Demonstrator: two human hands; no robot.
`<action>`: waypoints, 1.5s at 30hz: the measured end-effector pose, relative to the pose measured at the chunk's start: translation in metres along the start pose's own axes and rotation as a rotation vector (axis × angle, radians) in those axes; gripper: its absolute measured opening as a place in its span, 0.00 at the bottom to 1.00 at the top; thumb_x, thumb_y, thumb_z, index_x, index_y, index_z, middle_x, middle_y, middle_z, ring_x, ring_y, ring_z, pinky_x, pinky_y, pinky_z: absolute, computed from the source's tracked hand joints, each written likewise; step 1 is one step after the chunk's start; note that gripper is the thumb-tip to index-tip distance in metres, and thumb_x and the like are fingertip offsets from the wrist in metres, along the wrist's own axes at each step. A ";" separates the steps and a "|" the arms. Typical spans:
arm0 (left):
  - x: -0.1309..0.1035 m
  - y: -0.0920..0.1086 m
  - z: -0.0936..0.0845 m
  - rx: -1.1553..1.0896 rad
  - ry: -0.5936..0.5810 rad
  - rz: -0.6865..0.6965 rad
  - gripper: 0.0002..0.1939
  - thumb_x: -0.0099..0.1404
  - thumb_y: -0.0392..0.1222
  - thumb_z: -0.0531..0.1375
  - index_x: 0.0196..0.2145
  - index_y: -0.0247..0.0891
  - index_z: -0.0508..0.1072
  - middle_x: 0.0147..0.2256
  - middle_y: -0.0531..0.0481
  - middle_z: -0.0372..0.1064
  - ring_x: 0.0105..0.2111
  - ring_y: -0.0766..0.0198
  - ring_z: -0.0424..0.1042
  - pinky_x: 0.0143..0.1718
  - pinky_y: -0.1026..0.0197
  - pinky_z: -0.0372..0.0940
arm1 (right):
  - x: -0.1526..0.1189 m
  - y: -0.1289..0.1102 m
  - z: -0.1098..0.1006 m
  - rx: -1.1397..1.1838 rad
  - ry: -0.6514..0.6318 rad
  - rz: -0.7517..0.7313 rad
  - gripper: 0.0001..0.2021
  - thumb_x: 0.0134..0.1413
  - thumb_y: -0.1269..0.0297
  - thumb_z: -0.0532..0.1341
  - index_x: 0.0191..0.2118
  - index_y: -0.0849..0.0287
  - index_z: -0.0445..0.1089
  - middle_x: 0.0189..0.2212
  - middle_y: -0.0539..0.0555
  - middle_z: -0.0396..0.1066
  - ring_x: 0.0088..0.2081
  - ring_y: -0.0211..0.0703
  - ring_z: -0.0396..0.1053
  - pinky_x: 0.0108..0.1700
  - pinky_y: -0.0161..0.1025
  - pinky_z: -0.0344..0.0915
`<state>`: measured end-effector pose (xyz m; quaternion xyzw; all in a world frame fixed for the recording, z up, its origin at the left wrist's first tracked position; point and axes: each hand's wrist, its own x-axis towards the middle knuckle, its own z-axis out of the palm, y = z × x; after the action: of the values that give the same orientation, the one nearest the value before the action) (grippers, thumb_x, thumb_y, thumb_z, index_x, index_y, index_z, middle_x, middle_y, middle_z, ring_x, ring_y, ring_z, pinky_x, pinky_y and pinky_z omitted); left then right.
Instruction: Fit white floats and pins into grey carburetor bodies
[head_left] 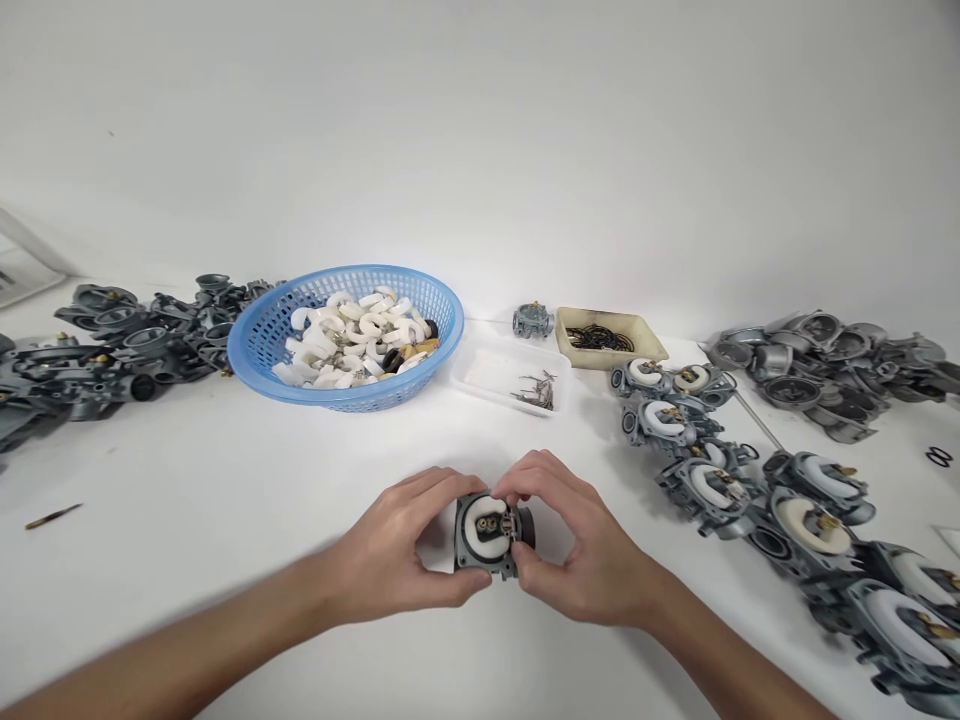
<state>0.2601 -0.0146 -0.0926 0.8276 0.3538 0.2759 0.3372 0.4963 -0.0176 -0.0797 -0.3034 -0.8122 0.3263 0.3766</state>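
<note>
A grey metal carburetor body [466, 548] rests on the white table in front of me, its open side up. A white C-shaped float [474, 520] lies inside it, with brass parts in the middle. My left hand [412, 545] grips the body from the left, thumb at the near edge and fingers at the far edge. At the body's right side, my right hand [574, 540] has thumb and index finger closed in around the float's hinge end. Whether a small pin is between those fingertips is too small to make out.
A blue basket [251, 375] holds white floats. Beside it are a clear tray [480, 375] of thin pins and a cream tray [652, 345] of black rings. Carburetors with floats [709, 485] line the right; metal bowls [817, 365], bare bodies [112, 345] and a screwdriver [52, 516] lie around.
</note>
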 end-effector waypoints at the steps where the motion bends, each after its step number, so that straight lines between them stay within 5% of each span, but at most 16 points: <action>1: 0.000 0.000 0.000 0.001 0.002 -0.001 0.26 0.57 0.37 0.69 0.52 0.45 0.69 0.44 0.52 0.74 0.42 0.59 0.73 0.43 0.58 0.67 | 0.000 0.000 0.000 0.003 0.002 -0.002 0.24 0.46 0.79 0.59 0.50 0.54 0.67 0.39 0.52 0.70 0.40 0.45 0.65 0.44 0.45 0.66; 14: 0.000 0.002 0.001 -0.004 0.003 -0.023 0.23 0.57 0.38 0.69 0.49 0.44 0.68 0.43 0.52 0.73 0.41 0.59 0.73 0.42 0.59 0.68 | -0.002 0.001 0.006 -0.029 0.000 -0.027 0.27 0.47 0.75 0.67 0.54 0.53 0.66 0.46 0.54 0.68 0.45 0.47 0.68 0.47 0.45 0.68; 30: -0.002 0.003 0.002 0.004 0.045 0.027 0.29 0.56 0.37 0.68 0.55 0.45 0.66 0.47 0.49 0.72 0.45 0.57 0.74 0.46 0.57 0.70 | -0.003 0.002 0.009 -0.027 0.083 -0.065 0.25 0.49 0.74 0.67 0.54 0.53 0.67 0.46 0.56 0.70 0.44 0.48 0.69 0.46 0.47 0.69; 36: -0.006 0.003 0.002 0.026 0.114 0.125 0.21 0.66 0.37 0.65 0.54 0.44 0.67 0.48 0.46 0.69 0.46 0.59 0.72 0.48 0.59 0.69 | -0.002 0.001 0.009 -0.037 0.081 -0.076 0.26 0.48 0.75 0.67 0.54 0.53 0.66 0.45 0.56 0.70 0.44 0.48 0.69 0.45 0.47 0.69; 45: -0.005 0.001 0.001 0.028 0.108 0.132 0.20 0.67 0.38 0.64 0.55 0.43 0.67 0.48 0.44 0.70 0.45 0.58 0.73 0.46 0.58 0.70 | -0.002 0.002 0.003 -0.034 0.070 -0.079 0.27 0.47 0.73 0.59 0.55 0.53 0.64 0.40 0.54 0.68 0.40 0.49 0.66 0.42 0.48 0.67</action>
<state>0.2578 -0.0196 -0.0936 0.8378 0.3199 0.3368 0.2870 0.4958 -0.0186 -0.0833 -0.2889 -0.8152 0.2864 0.4122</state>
